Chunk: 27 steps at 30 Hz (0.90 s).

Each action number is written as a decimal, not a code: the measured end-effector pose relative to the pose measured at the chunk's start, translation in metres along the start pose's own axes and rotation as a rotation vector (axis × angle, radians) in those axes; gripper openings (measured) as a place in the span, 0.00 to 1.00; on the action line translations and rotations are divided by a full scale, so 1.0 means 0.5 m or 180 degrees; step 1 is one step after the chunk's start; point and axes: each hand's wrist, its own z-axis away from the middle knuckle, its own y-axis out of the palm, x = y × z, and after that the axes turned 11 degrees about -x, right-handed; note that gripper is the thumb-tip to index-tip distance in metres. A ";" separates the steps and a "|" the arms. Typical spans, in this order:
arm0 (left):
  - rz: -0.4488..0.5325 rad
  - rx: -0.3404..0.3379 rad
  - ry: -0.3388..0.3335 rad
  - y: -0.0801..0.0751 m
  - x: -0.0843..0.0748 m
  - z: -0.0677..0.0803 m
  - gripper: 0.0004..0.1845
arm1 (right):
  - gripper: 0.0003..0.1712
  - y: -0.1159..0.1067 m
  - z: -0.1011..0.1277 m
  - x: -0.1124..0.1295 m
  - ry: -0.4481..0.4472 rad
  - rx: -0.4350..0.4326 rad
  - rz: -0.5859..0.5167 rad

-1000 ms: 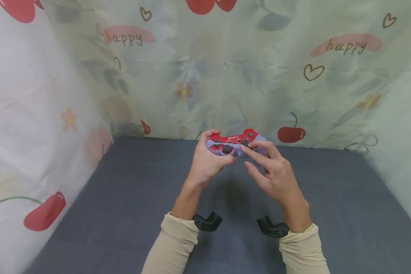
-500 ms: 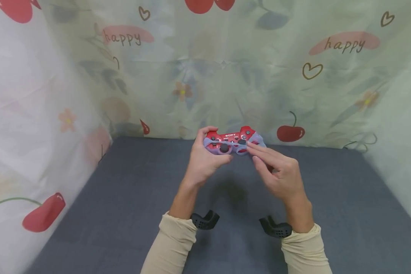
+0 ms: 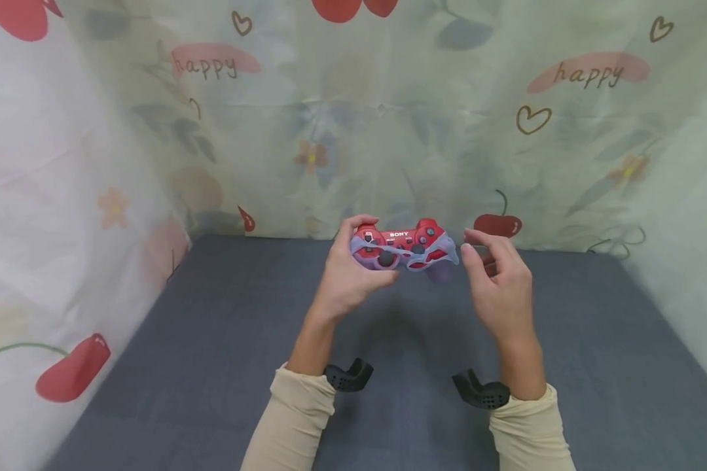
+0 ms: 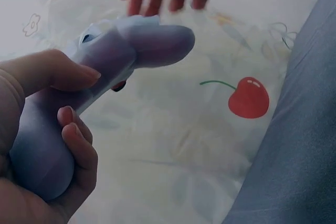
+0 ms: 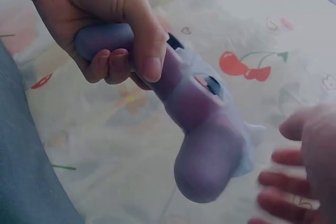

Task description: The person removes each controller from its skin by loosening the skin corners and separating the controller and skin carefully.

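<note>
A red Sony game controller [image 3: 398,235] is held up above the table in the head view. A translucent purple silicone cover [image 3: 448,251] wraps its handles and lower face; the red upper face stays bare, and a loose flap juts out at the right end. My left hand [image 3: 350,275] grips the left handle, with the thumb along the near side. In the left wrist view the covered right handle [image 4: 163,45] points away from that hand. My right hand [image 3: 501,281] hovers just right of the controller, apart from it, fingers loosely bent and holding nothing.
A dark grey cloth covers the table [image 3: 241,340]. Curtains printed with cherries and "happy" [image 3: 353,131] stand behind and at both sides. Each wrist wears a black camera mount, the left one [image 3: 350,376] and the right one [image 3: 480,390].
My right hand has let go of the cover's right part and moved away to the right. The cover's flap now shows at that end. My left hand keeps its grip.
</note>
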 end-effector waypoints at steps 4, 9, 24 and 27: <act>0.0012 0.0172 0.0081 -0.001 0.006 0.001 0.42 | 0.27 0.003 0.000 0.003 0.0634 0.0510 -0.0046; 0.0031 0.0376 0.0158 0.005 0.006 0.003 0.42 | 0.29 0.008 -0.002 0.005 0.0878 0.0882 -0.0388; -0.0216 0.0512 0.0223 0.026 0.016 0.005 0.46 | 0.31 0.031 0.007 -0.003 0.1617 0.0838 -0.0767; -0.0461 0.0474 0.0251 0.030 0.021 0.003 0.46 | 0.31 0.032 0.010 -0.006 0.1693 0.0739 -0.0722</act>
